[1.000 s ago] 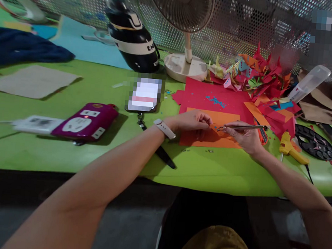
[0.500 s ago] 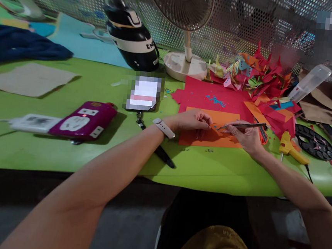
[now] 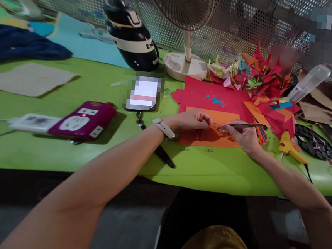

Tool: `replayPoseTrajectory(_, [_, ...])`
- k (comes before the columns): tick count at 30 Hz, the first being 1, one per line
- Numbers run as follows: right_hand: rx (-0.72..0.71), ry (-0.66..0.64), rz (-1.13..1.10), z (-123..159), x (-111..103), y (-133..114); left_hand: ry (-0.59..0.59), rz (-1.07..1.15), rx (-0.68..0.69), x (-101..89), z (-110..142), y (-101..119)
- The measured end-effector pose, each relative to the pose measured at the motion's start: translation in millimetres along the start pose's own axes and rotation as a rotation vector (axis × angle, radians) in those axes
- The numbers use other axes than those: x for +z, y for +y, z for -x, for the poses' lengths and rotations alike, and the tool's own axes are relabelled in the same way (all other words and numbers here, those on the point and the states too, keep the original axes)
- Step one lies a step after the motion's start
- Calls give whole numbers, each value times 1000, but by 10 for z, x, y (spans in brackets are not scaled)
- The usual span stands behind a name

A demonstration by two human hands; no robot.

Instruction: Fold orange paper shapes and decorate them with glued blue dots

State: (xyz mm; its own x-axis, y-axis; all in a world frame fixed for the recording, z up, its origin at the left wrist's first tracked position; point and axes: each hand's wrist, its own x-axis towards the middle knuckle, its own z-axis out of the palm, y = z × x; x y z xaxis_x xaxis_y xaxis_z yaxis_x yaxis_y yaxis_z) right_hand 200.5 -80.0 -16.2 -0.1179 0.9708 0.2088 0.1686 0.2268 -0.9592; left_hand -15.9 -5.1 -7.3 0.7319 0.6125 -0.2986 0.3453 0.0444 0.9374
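Tweezers shifted, pinched by right hand, left hand pinching orange paper, "EN" bottle

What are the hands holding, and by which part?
Right hand: slim metal tool, nearer its tip. Left hand: apparently a small orange paper piece, pinched at its left end.

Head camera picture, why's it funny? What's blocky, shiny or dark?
In the head view, square blocks hide the phone; the green table has a pale sheen at far right; the purple power strip casts shadow rightward.
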Motion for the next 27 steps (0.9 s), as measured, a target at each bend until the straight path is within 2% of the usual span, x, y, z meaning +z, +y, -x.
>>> replayPoseTrajectory(14, [10,11,36,7,-13,8,10,10,-25,19,23,34])
replayPoseTrajectory(27, [-31,38,114,4,-15,5,-7,42,2,1,-14,-28])
